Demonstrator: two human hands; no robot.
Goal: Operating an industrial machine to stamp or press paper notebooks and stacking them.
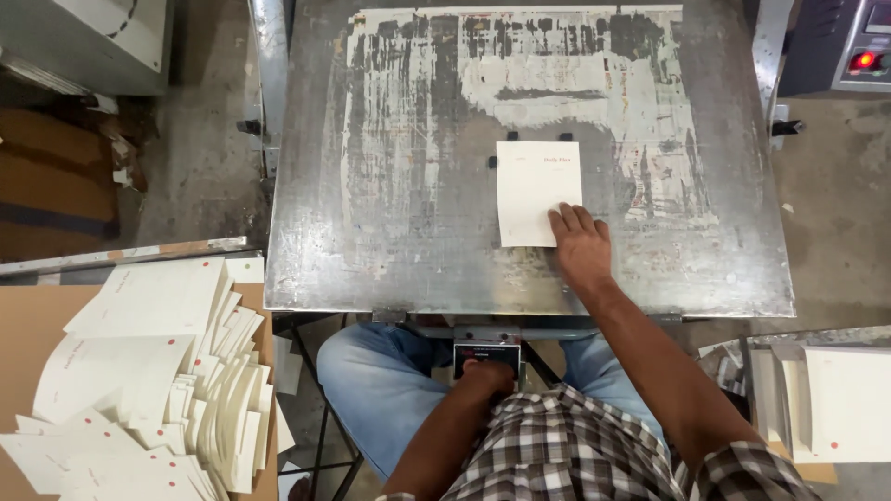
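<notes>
A cream paper sheet [531, 190] lies flat on a worn metal plate [399, 186], its upper and left edges against small black stops. My right hand [580, 243] rests on the sheet's lower right corner, fingers together and pressing on it. My left hand [489, 376] is below the plate's front edge, closed over a small black control box between my knees.
A fanned pile of cream sheets with red dots [158, 390] lies on a brown surface at lower left. Another stack of cream sheets [840, 404] stands at lower right. A control panel with a red light [863, 60] sits at upper right.
</notes>
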